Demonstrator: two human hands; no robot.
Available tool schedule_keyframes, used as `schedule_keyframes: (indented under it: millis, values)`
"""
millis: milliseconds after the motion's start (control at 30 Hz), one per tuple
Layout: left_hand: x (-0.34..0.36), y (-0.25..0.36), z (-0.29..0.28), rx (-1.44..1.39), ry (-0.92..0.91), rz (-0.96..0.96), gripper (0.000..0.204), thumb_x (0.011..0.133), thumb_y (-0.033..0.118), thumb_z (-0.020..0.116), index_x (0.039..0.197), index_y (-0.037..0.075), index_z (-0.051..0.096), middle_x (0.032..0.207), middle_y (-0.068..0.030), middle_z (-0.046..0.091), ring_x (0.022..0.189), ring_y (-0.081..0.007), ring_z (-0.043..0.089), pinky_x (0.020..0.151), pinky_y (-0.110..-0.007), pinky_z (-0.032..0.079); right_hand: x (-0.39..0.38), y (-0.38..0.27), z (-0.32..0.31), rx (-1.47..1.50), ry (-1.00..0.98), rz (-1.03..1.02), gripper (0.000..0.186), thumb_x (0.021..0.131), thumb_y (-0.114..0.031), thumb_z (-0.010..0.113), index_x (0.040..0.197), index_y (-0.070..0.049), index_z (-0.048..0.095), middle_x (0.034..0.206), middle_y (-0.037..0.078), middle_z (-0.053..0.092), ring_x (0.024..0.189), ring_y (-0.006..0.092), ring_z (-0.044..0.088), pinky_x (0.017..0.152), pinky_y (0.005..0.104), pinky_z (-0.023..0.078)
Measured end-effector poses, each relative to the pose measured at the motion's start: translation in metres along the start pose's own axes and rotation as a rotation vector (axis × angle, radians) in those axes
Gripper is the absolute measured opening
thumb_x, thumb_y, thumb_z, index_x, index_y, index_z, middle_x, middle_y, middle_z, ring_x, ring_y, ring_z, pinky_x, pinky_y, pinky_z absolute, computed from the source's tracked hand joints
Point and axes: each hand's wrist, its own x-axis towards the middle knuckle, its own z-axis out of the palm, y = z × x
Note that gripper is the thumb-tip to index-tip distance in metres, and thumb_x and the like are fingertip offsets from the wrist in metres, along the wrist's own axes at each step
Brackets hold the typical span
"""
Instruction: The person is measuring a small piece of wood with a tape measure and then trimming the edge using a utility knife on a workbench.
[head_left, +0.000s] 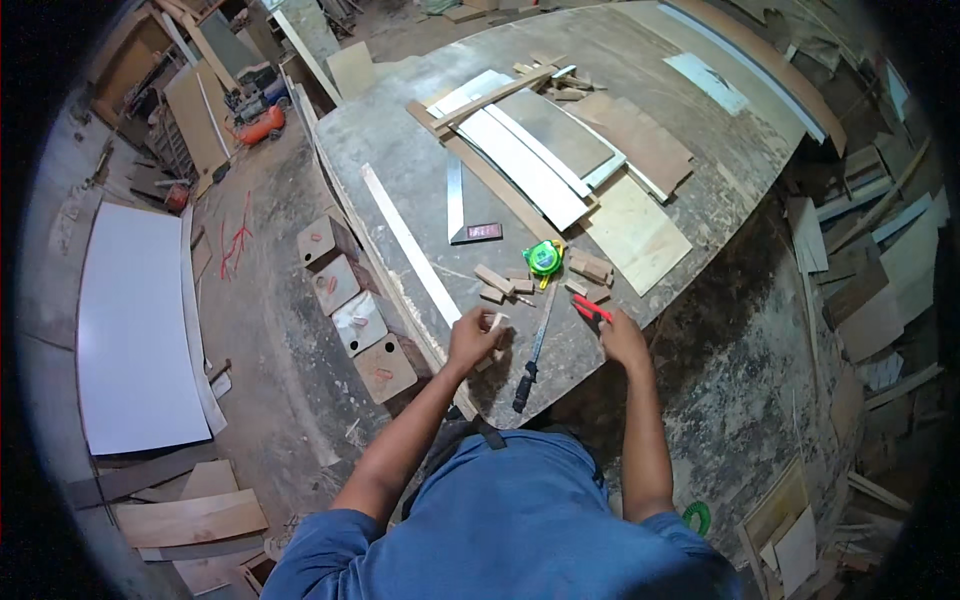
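My left hand [474,340] is closed around a small pale wood block [501,321] near the table's front corner. In my right hand [625,340] is a red-and-black hand tool [590,308], its exact kind unclear, pointing toward the small wood blocks [590,266]. Between the hands lies a long narrow-bladed tool with a black handle [525,385]. Beyond it a green tape measure [543,258] rests among more wood blocks [495,281]. Farther off is a try square [456,200] with a dark red stock.
A white strip [410,245] runs along the left of the worktable [380,110]. White and brown boards [525,160] are stacked across its middle. Several stools [383,368] stand against its left side. An orange compressor [260,125] sits on the floor; board offcuts [880,310] lie at right.
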Motion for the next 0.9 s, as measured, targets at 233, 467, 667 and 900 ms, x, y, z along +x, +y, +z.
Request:
schedule_keyframes:
  millis: [233, 467, 667, 900]
  values:
    - [0.02, 0.013, 0.014, 0.011, 0.093, 0.038, 0.036, 0.08, 0.018, 0.07, 0.111, 0.002, 0.062, 0.091, -0.0147, 0.07, 0.081, -0.0251, 0.069, 0.073, -0.035, 0.054, -0.024, 0.027, 0.008, 0.794, -0.122, 0.234, 0.013, 0.09, -0.016, 0.059, 0.096, -0.004, 0.06, 0.074, 0.003, 0.06, 0.059, 0.0121, 0.057, 0.05, 0.029, 0.047]
    - [0.047, 0.031, -0.007, 0.146, 0.167, -0.052, 0.033, 0.084, 0.019, 0.062, 0.114, 0.005, 0.06, 0.079, -0.0119, 0.069, 0.072, -0.0252, 0.068, 0.069, -0.036, 0.053, -0.057, 0.028, 0.025, 1.387, -0.333, 0.274, 0.017, 0.089, -0.012, 0.063, 0.104, -0.007, 0.056, 0.078, 0.005, 0.062, 0.061, 0.013, 0.06, 0.055, 0.0269, 0.051]
    - [0.054, 0.034, -0.002, -0.25, 0.033, 0.039, 0.025, 0.094, 0.003, 0.047, 0.118, -0.001, 0.056, 0.098, -0.0175, 0.067, 0.068, -0.0176, 0.069, 0.062, -0.031, 0.055, -0.044, 0.004, 0.04, 1.291, -0.4, 0.385, 0.032, 0.078, 0.004, 0.054, 0.108, -0.005, 0.047, 0.077, 0.012, 0.062, 0.06, 0.0183, 0.061, 0.055, 0.0319, 0.051]
    - [0.024, 0.063, 0.006, 0.176, 0.203, 0.2, 0.04, 0.079, 0.011, 0.063, 0.116, 0.002, 0.053, 0.099, -0.0202, 0.062, 0.096, -0.0374, 0.06, 0.083, -0.043, 0.048, -0.039, 0.002, 0.051, 1.394, -0.473, 0.281, 0.035, 0.085, -0.006, 0.044, 0.12, -0.012, 0.041, 0.071, 0.006, 0.049, 0.049, 0.0145, 0.044, 0.047, 0.0312, 0.039]
